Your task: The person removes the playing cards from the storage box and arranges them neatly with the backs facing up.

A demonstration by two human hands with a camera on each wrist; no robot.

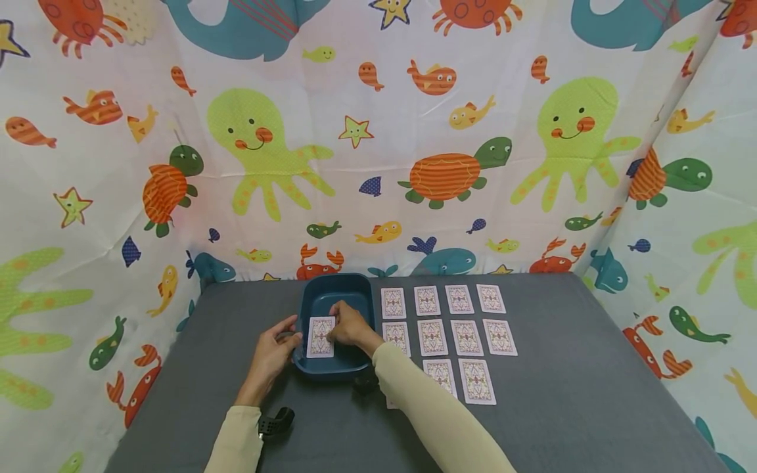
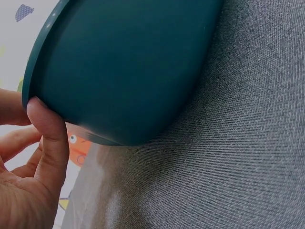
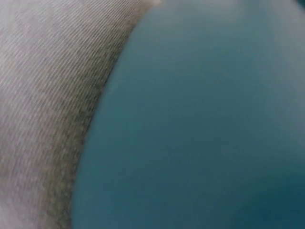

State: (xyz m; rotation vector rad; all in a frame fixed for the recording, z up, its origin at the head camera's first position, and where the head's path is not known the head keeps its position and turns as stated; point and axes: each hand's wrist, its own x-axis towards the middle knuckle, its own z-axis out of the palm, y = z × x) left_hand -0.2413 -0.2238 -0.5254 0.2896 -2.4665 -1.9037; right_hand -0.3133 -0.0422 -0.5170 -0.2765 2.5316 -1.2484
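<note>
A blue plastic tub [image 1: 337, 376] stands on the grey table. My left hand [image 1: 269, 358] is at its left side; in the left wrist view, the thumb and a finger pinch the tub's rim [image 2: 34, 71]. Reaching over the tub from the right, my right hand [image 1: 351, 326] pinches the right edge of a playing card [image 1: 318, 337], whose patterned back faces up. Whether the card touches the tub's floor or other cards cannot be told. Only the tub's wall [image 3: 181, 119] and grey cloth fill the right wrist view, with the hand out of sight.
Right of the tub, several playing cards [image 1: 432, 337] lie face down in rows on the grey table [image 1: 568, 381]. My right sleeve partly covers the front row. A curtain [image 1: 378, 197] printed with sea animals hangs behind and at both sides.
</note>
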